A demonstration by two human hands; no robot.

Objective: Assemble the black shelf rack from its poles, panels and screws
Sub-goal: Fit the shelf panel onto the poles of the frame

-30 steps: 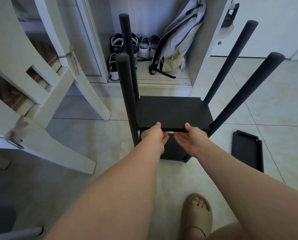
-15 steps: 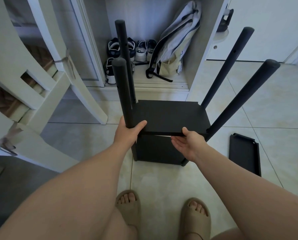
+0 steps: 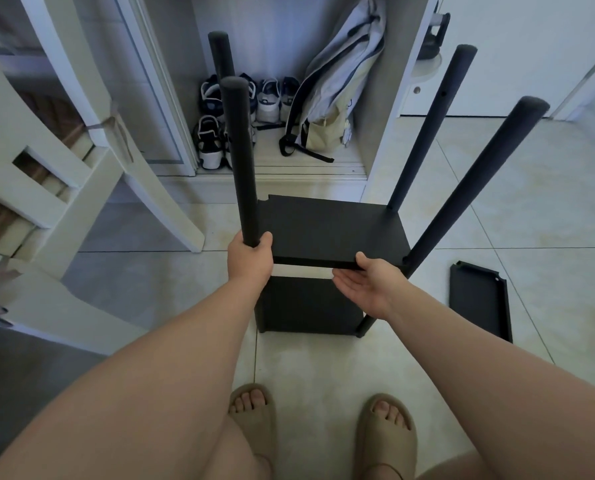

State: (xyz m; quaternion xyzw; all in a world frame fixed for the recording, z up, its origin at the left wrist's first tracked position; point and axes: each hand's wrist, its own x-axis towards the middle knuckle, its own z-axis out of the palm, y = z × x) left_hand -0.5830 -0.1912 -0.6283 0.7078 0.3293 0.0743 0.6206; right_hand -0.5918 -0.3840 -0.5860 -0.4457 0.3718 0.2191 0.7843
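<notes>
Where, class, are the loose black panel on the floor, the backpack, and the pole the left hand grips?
loose black panel (image 3: 479, 301): head view, middle of its face.
backpack (image 3: 337, 84): head view, upper body.
pole (image 3: 242, 161): head view, mid shaft.

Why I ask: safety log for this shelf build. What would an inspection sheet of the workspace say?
Surface: pale tiled floor.
Job's things: four poles up; upper panel above lower panel; spare panel flat on floor at right; no screws seen.
Clutter: shoes, backpack beyond the poles.
Grippers: left hand grips near-left pole; right hand open, palm up at upper panel's front edge.
Cables: nothing seen.
Surroundings: white chair at left.
</notes>
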